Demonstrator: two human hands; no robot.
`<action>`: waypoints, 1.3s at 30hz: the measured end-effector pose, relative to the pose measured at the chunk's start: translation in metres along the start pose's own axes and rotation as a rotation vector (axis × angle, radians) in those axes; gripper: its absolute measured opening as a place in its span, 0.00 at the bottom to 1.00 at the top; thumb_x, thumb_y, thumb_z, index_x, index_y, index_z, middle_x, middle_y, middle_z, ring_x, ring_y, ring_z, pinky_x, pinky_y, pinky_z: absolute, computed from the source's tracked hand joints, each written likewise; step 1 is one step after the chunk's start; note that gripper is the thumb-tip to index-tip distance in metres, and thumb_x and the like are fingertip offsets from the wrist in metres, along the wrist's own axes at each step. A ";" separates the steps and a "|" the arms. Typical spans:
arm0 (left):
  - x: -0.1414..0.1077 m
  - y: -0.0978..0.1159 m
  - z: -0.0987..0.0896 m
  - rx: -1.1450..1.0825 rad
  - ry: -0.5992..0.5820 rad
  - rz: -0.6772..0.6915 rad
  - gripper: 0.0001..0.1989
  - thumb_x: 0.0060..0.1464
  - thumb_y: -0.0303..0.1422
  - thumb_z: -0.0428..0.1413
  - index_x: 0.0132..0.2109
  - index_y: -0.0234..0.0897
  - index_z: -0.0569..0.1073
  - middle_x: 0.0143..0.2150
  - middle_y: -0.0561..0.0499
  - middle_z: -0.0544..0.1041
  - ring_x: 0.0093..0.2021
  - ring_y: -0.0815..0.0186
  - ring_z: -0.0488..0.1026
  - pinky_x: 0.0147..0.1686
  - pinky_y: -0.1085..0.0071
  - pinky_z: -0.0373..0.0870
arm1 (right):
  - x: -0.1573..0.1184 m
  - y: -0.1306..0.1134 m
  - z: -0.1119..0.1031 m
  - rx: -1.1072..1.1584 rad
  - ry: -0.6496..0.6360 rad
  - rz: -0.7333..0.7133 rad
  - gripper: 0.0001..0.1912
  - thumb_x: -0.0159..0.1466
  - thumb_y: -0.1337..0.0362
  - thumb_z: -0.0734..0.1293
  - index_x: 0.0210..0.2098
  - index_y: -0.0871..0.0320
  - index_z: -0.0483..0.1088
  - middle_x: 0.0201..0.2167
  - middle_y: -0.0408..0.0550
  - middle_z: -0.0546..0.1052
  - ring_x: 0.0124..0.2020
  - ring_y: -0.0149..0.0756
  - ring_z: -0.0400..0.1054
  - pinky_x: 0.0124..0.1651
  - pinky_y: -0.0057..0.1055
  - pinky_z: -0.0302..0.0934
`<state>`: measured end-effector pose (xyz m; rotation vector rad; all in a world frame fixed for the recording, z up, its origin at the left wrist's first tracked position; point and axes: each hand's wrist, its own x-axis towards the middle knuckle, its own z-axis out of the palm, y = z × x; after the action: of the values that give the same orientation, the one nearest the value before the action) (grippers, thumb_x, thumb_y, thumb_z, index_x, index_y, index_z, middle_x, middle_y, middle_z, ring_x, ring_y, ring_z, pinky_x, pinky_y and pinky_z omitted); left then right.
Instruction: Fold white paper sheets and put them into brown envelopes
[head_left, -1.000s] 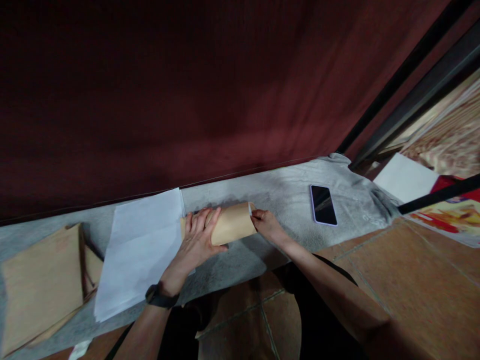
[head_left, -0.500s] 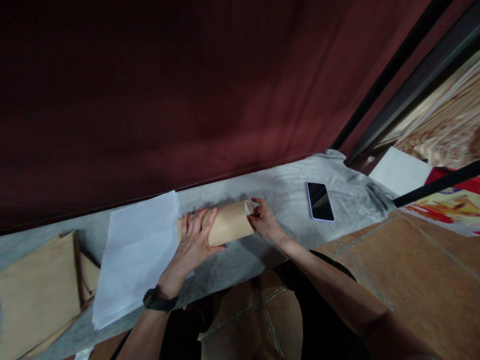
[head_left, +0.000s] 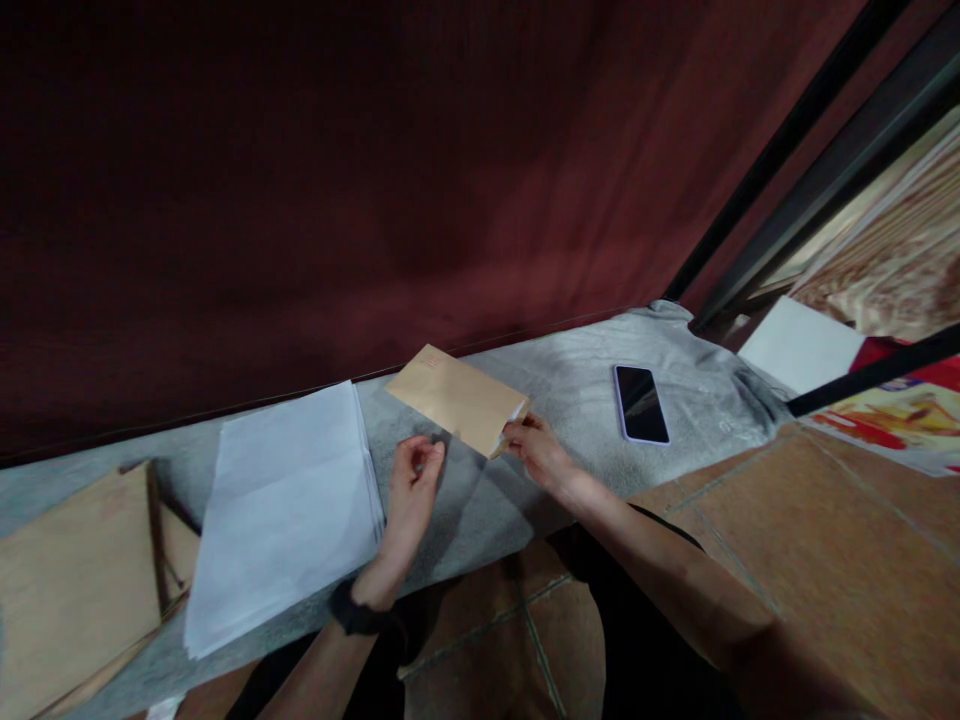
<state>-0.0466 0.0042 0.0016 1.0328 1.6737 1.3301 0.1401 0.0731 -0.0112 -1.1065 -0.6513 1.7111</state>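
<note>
A tan paper envelope (head_left: pixel 459 398) is tilted above the grey cloth, its far left corner toward the dark red wall. My right hand (head_left: pixel 538 448) pinches its right end, where a strip of white paper shows at the opening. How far the paper reaches inside is hidden. Below and left of the envelope is my left hand (head_left: pixel 417 472), apart from it, its fingers curled in with nothing visible in them. A dark band circles the left wrist. Close on the left lies a stack of white paper sheets (head_left: pixel 289 510).
A large pile of brown envelopes (head_left: pixel 82 590) lies at far left on the grey cloth (head_left: pixel 577 370). To the right is a phone (head_left: pixel 641 404) with a purple edge. The red wall (head_left: pixel 450 200) rises behind; a black metal bar (head_left: pixel 780 150) stands at right, above floor tiles.
My left hand has come off the envelope and drawn back toward me, its fingers now curled. The envelope, held in my right hand, has turned, its left end swinging away toward the wall.
</note>
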 end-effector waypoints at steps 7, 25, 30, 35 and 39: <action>-0.010 -0.003 0.021 -0.635 -0.343 -0.517 0.24 0.49 0.37 0.69 0.51 0.38 0.73 0.47 0.45 0.82 0.43 0.58 0.81 0.43 0.62 0.79 | -0.020 0.017 0.010 -0.053 -0.107 -0.002 0.18 0.47 0.60 0.73 0.38 0.53 0.74 0.36 0.44 0.82 0.38 0.41 0.76 0.41 0.35 0.70; 0.006 -0.005 -0.023 -0.164 -0.594 -0.435 0.24 0.45 0.42 0.68 0.46 0.35 0.75 0.35 0.49 0.80 0.23 0.69 0.74 0.21 0.74 0.69 | -0.020 -0.014 -0.030 -0.580 -0.270 0.070 0.07 0.55 0.60 0.71 0.33 0.54 0.74 0.26 0.40 0.76 0.26 0.32 0.70 0.29 0.27 0.65; 0.006 -0.011 -0.022 -0.012 -0.520 -0.417 0.19 0.46 0.38 0.65 0.43 0.36 0.70 0.30 0.52 0.77 0.18 0.69 0.72 0.17 0.75 0.66 | -0.014 0.004 -0.034 -1.037 -0.191 -0.176 0.04 0.60 0.62 0.68 0.36 0.52 0.72 0.23 0.38 0.73 0.24 0.33 0.68 0.30 0.29 0.62; 0.006 -0.018 -0.016 0.140 -0.514 -0.377 0.14 0.49 0.36 0.62 0.40 0.38 0.65 0.22 0.57 0.73 0.15 0.68 0.70 0.15 0.76 0.62 | -0.014 0.002 -0.025 -1.341 -0.213 -0.587 0.15 0.68 0.64 0.61 0.52 0.55 0.70 0.46 0.52 0.78 0.49 0.43 0.73 0.54 0.40 0.66; 0.005 -0.015 -0.018 0.413 -0.391 -0.246 0.13 0.49 0.36 0.63 0.37 0.41 0.66 0.19 0.58 0.70 0.18 0.65 0.71 0.20 0.73 0.63 | -0.011 0.007 -0.015 -1.480 -0.366 -0.748 0.25 0.71 0.62 0.59 0.67 0.55 0.60 0.69 0.54 0.63 0.69 0.45 0.56 0.70 0.46 0.52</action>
<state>-0.0670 0.0004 -0.0106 1.1827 1.7331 0.5873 0.1517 0.0594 -0.0191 -1.1468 -2.4003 0.5653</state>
